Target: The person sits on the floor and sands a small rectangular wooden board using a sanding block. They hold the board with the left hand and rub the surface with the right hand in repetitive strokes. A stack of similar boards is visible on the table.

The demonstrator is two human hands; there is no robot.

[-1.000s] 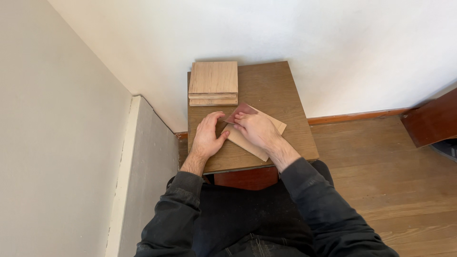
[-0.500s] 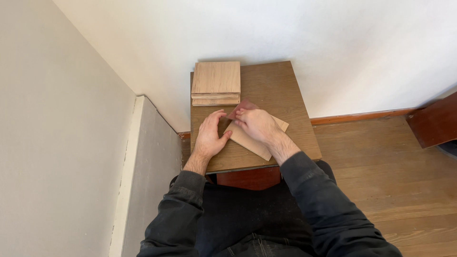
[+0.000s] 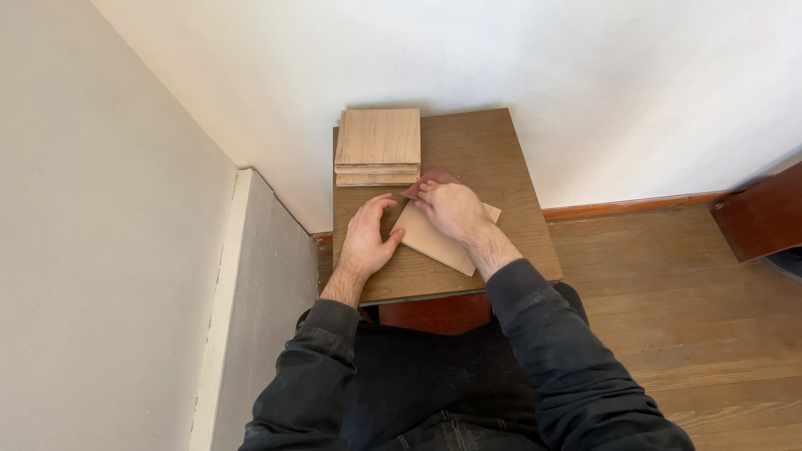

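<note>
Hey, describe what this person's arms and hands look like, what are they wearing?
Both arms are in long dark, near-black sleeves of a heavy fabric, ending at the wrists. The left hand and right hand are bare: no gloves, and no rings or watch visible from this view.

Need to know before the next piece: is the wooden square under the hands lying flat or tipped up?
Flat. The wooden square rests on the small table, left hand beside it.

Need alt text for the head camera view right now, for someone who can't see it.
Seen from above, a person's right hand presses a reddish-brown abrasive sheet onto a light wooden square lying askew on a small brown table, while the left hand rests flat at its edge. A stack of similar wooden squares sits at the table's far left, against a white wall.
</note>
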